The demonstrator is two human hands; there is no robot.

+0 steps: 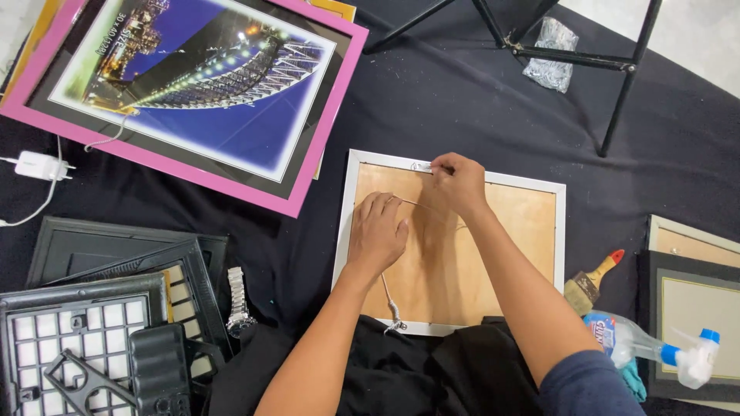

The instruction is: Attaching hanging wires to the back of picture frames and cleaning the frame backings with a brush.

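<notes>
Black cloth [462, 100] covers the whole work surface, and on it, straight in front of the person, a white picture frame [560, 231] lies face down with its tan backing board [509, 246] up. Its long axis runs left to right. A thin hanging wire [388, 296] crosses the board from a twisted fixing at the near edge up toward the far edge.

The left hand [378, 231] rests flat on the left part of the board, fingers together and curled over the wire, pressing it down rather than clamped around it. The right hand [456, 183] is just beyond it at the far rail, fingertips pinched together on a small metal tab [420, 166] there; whether the wire end is in that pinch I cannot tell. So the tab lies far and slightly right of the left hand, and the right hand is the nearer one to it.

Further out, a large pink frame [324, 146] holding a night bridge print lies far left, with a white charger [35, 165] at its left. Near left is a stack of black frames [77, 246] with a grid insert, and a wristwatch [237, 304] beside it. On the right lie a paintbrush [590, 281], a spray bottle [647, 347] with clear liquid inside, and more frames [694, 293]. Black stool legs [570, 55] and a small plastic bag [551, 54], contents too small to tell, stand at the far side.
</notes>
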